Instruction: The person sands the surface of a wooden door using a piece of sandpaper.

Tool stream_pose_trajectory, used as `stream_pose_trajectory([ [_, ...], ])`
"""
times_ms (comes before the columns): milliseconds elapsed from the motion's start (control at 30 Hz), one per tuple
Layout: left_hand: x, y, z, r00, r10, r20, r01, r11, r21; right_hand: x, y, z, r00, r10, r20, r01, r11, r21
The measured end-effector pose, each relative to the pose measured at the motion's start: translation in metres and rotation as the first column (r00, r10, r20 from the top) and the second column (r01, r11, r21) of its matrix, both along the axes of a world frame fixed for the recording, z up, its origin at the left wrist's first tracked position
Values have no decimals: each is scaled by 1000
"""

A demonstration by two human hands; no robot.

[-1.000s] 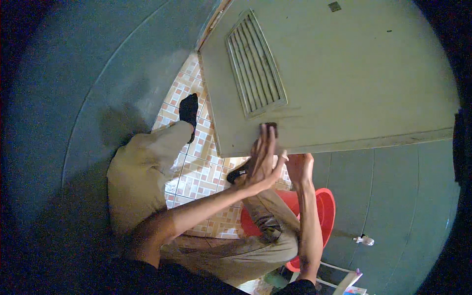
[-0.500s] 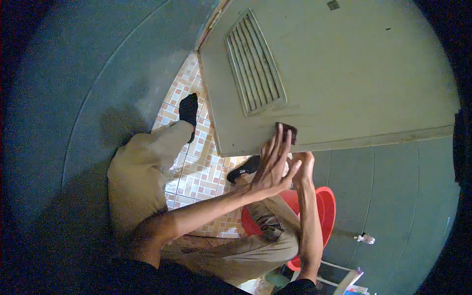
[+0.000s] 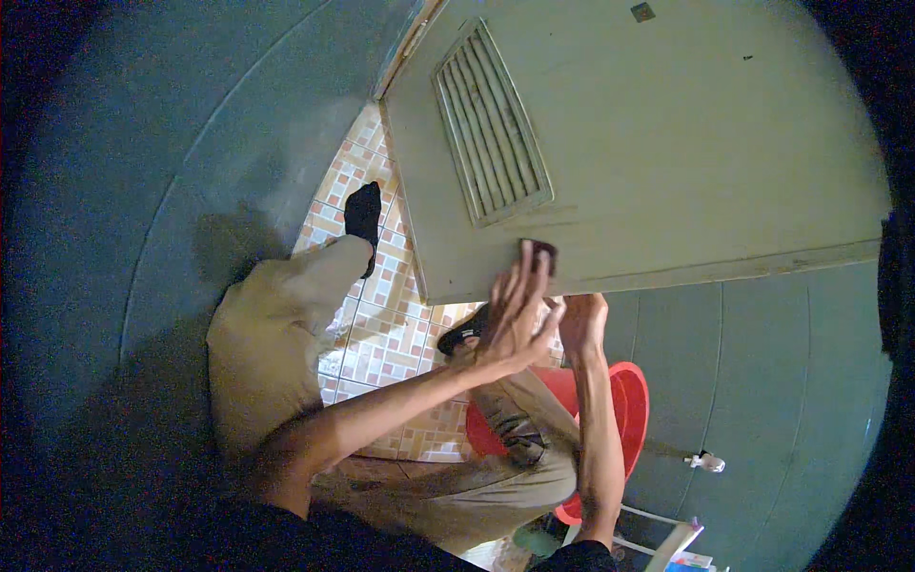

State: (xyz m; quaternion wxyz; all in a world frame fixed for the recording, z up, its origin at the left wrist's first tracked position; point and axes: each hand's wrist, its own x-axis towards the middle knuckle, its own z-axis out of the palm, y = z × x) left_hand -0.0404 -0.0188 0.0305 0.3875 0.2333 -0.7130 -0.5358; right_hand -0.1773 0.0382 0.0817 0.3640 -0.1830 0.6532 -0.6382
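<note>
A pale olive door [image 3: 686, 153] stands open in front of me, with a slatted vent [image 3: 491, 124] set in it. With its fingers stretched over a small dark maroon pad [image 3: 543, 255], my left hand [image 3: 518, 319] presses the pad flat on the door face, below the vent and close to the door's edge. Beside it on the right, my right hand [image 3: 583, 326] is closed around that edge. Most of its fingers are hidden behind the door. Faint dark smudges mark the door between the vent and the pad.
A red plastic basin [image 3: 629, 419] stands behind my right forearm, near a white rack [image 3: 672, 548]. A white fitting [image 3: 707, 462] sticks out from the green wall [image 3: 762, 381]. My feet in black footwear [image 3: 363, 214] rest on the patterned tile floor [image 3: 396, 334].
My left hand has slid the pad a little to the left along the door face. The right hand stays on the edge, and the door looks nearly unmoved.
</note>
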Motion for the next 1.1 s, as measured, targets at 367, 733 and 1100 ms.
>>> stream_pose_trajectory([
  [367, -2, 3, 17, 996, 8, -87, -17, 994, -106, -11, 14, -5, 998, -46, 46, 44, 998, 44],
  [733, -10, 1, -3, 995, 96, 39, -99, 989, 106, -15, 16, -6, 1000, 0, 10, 0, 998, 70],
  [1100, -6, 2, 3, 994, 66, -84, -66, 998, 6, -13, 13, -4, 994, 91, 61, -93, 995, 23],
])
